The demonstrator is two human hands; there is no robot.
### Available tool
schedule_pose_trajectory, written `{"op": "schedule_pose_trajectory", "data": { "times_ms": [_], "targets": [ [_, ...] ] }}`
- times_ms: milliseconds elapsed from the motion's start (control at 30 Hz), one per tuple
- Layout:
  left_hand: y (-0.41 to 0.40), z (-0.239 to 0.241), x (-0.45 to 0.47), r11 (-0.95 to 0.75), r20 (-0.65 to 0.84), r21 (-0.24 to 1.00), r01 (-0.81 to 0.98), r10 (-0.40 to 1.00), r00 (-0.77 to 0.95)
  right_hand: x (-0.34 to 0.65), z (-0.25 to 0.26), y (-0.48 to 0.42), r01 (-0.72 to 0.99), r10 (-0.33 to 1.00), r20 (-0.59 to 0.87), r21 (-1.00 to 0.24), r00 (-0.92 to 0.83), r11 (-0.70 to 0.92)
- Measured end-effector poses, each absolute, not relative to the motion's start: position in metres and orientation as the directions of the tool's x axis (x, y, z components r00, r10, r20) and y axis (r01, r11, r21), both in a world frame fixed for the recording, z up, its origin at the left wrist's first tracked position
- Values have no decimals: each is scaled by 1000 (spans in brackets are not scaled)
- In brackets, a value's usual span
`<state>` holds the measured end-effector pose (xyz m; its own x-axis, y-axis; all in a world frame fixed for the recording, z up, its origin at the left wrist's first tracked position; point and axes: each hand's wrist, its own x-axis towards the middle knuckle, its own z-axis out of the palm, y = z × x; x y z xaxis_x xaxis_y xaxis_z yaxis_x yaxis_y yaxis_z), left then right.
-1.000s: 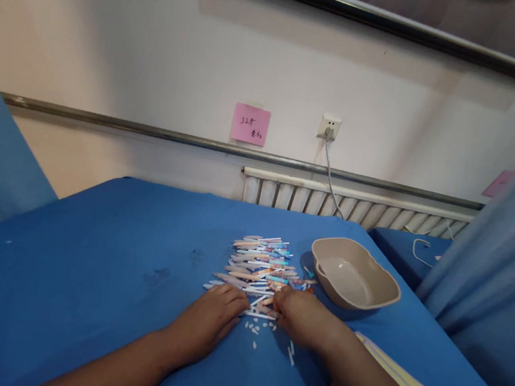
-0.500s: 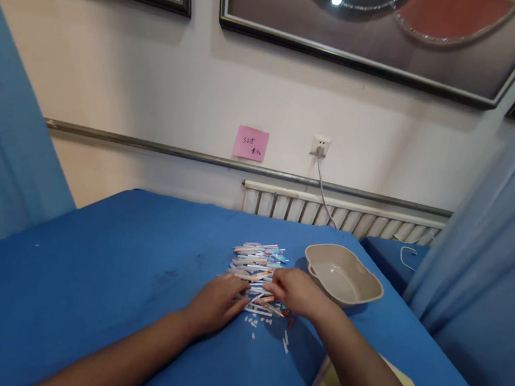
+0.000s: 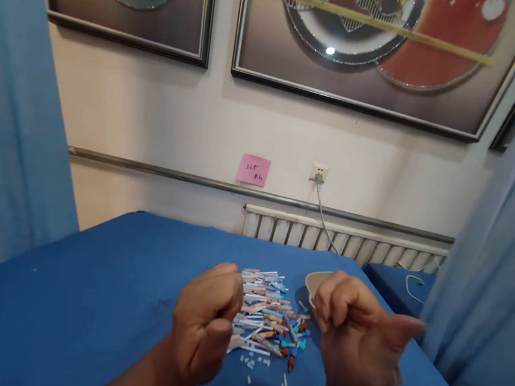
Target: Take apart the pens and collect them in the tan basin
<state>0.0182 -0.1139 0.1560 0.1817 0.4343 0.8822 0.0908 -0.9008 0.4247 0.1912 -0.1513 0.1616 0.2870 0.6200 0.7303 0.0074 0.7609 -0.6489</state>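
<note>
A heap of small coloured sticks with white, orange and blue parts [image 3: 268, 314] lies on the blue cloth-covered table [image 3: 102, 287]. My left hand [image 3: 205, 326] is raised above the table just left of the heap, curled into a fist. To the right of the heap my right hand [image 3: 356, 340] is also lifted, its fingers curled and partly blurred. What either fist holds, if anything, is hidden. A beige bowl [image 3: 313, 282] stands behind my right hand, with only its left rim showing. Tiny white bits [image 3: 251, 361] are scattered in front of the heap.
Blue curtains hang at the left [image 3: 14, 128] and right [image 3: 496, 257]. On the wall behind are a radiator [image 3: 340, 239], a pink note [image 3: 253, 169], a socket with a cable [image 3: 318, 173] and framed pictures [image 3: 367, 50]. A second blue surface [image 3: 392, 276] lies far right.
Both hands have lifted off the heap and closed into fists in the air. The camera has tilted upward, so more wall and the pictures show.
</note>
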Motion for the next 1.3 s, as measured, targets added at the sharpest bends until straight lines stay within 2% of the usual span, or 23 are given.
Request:
{"op": "schedule_pose_trajectory", "data": {
  "times_ms": [67,133,200,267,367,567,1300],
  "targets": [
    [-104,149,19,-860,847,509,38,508,157,198,151,-136,12,651,711,-678,267,735],
    [-83,140,25,-742,745,666,-76,657,115,205,139,-107,-35,694,652,-720,305,693],
    [-55,131,32,-552,581,806,-216,807,103,211,125,-75,-70,752,556,-786,355,614],
    [-30,123,35,-344,395,887,-309,911,119,215,113,-48,-60,793,465,-848,395,527],
    [-10,117,34,-251,296,901,-355,952,78,219,101,-27,-44,820,392,-892,418,449],
    [-15,120,33,-316,353,890,-329,934,56,217,102,-32,-37,818,428,-878,384,477],
    [-12,111,43,-300,335,913,-277,938,88,212,106,-39,15,808,484,-860,335,509]
  ]
}}
